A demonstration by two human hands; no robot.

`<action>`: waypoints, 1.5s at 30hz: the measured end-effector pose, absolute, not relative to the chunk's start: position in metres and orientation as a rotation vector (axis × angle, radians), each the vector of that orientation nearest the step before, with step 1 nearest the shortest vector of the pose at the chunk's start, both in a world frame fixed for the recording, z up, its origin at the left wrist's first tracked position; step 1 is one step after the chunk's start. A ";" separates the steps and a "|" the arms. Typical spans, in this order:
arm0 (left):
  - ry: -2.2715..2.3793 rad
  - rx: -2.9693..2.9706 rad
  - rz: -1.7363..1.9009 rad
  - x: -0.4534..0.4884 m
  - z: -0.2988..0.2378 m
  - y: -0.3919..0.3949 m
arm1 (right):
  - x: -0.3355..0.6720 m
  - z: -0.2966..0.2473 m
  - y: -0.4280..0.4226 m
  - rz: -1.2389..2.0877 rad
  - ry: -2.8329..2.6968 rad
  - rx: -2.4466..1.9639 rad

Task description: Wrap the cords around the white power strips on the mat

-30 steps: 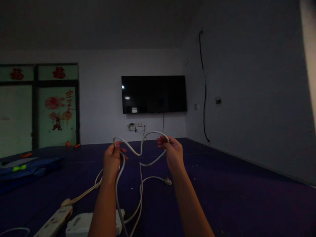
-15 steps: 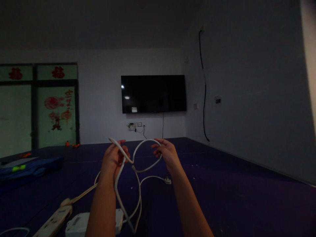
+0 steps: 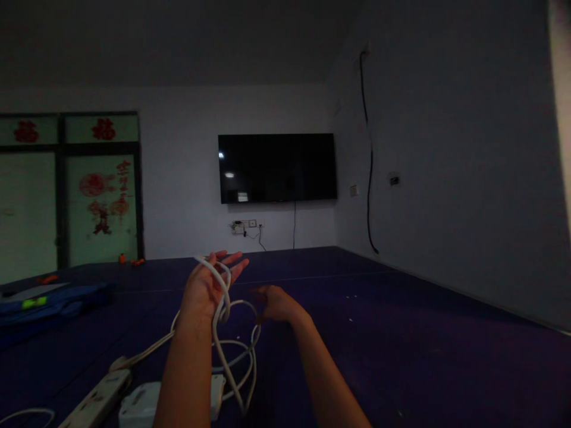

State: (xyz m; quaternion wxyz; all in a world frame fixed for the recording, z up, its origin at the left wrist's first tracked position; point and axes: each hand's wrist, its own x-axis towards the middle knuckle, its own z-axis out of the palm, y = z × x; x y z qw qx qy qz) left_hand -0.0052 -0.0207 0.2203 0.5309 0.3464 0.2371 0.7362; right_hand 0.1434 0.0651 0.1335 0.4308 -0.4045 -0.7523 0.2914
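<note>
A white cable [image 3: 222,309] hangs in loops from my left hand [image 3: 207,288]. That hand is raised with its fingers stretched out, and the cable is draped over the palm and round the back of it. My right hand [image 3: 275,304] is lower and to the right, blurred by motion. Its fingers are pinched at the loop's right side. The cable's loose turns dangle between my forearms down to about knee height over the dark purple floor [image 3: 401,345].
A white power strip [image 3: 96,401] and a white box [image 3: 143,405] lie on the floor at the lower left, with a cord running to them. A blue bundle [image 3: 49,303] lies far left. A wall-mounted TV [image 3: 276,168] and sockets are ahead, a grey wall on the right.
My right hand has dropped and moved left, carrying the cable round my left hand. My left hand has opened its fingers, and the plug end has been drawn up off the floor.
</note>
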 end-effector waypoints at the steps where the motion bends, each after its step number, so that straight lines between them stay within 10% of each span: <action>1: 0.553 0.821 1.760 -0.005 0.221 -0.020 | 0.141 0.137 0.060 0.732 -1.932 -0.958; 10: 0.552 0.826 1.904 0.002 0.221 -0.020 | 0.116 0.175 0.011 0.676 -2.363 -0.323; 33: 0.583 1.093 2.605 -0.022 0.211 -0.009 | 0.110 0.178 0.006 0.938 -2.304 -0.314; 45: 0.791 2.002 1.091 0.002 0.187 -0.002 | 0.133 0.192 0.014 0.800 -1.445 -0.398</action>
